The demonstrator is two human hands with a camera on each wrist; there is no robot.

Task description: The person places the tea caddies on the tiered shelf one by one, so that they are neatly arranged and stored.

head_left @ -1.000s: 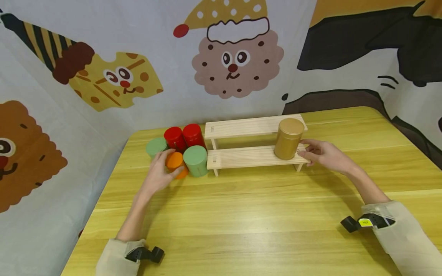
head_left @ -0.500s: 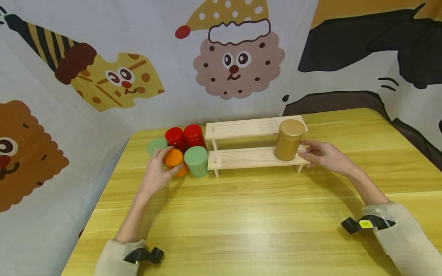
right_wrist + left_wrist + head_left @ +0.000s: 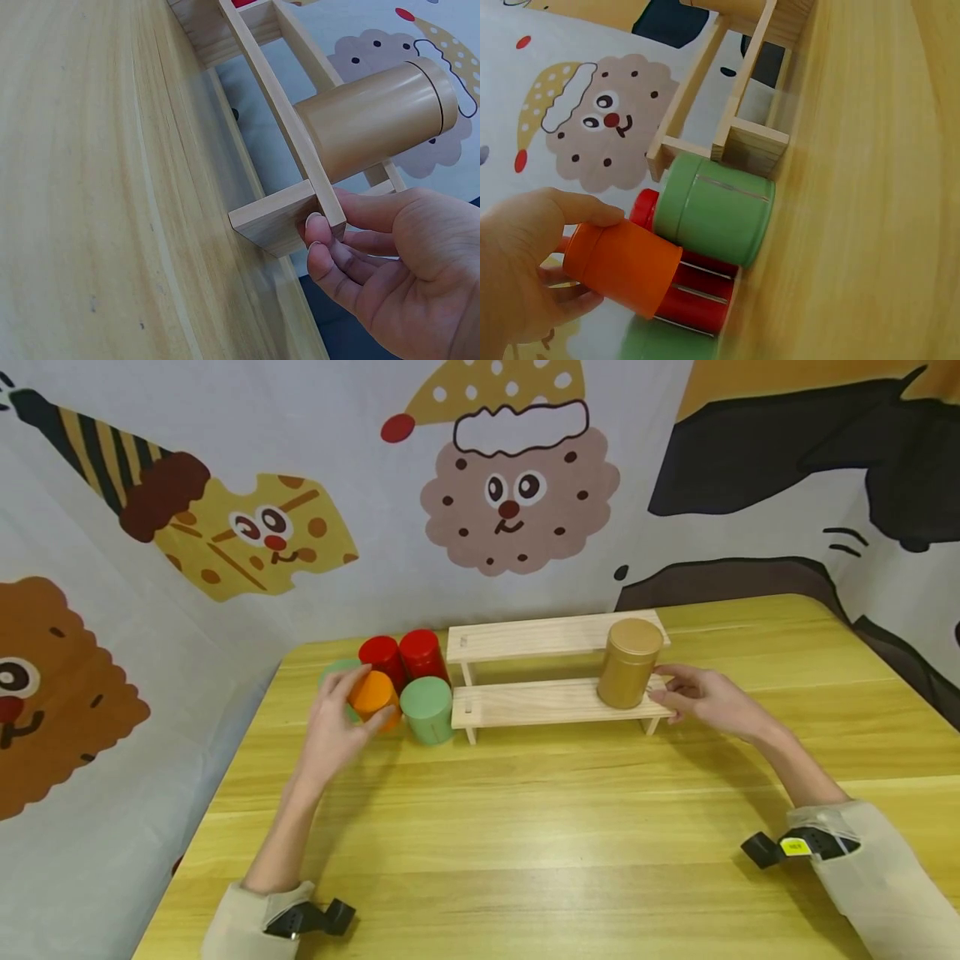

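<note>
One can is placed: the gold can (image 3: 628, 667) stands toward the right end of the shelf's (image 3: 536, 702) lower step. Near the worktop's (image 3: 480, 835) back-left corner, the left hand (image 3: 333, 718) grips the orange can (image 3: 622, 266), lifted and tilted. The right hand (image 3: 712, 700) pinches the shelf's end. Two red cans (image 3: 422, 653) and two green cans (image 3: 427, 710) seemingly await their turn.

No text could be read: the yellow label (image 3: 795, 847) on the right strap (image 3: 828, 841) bore print too small to make out.
</note>
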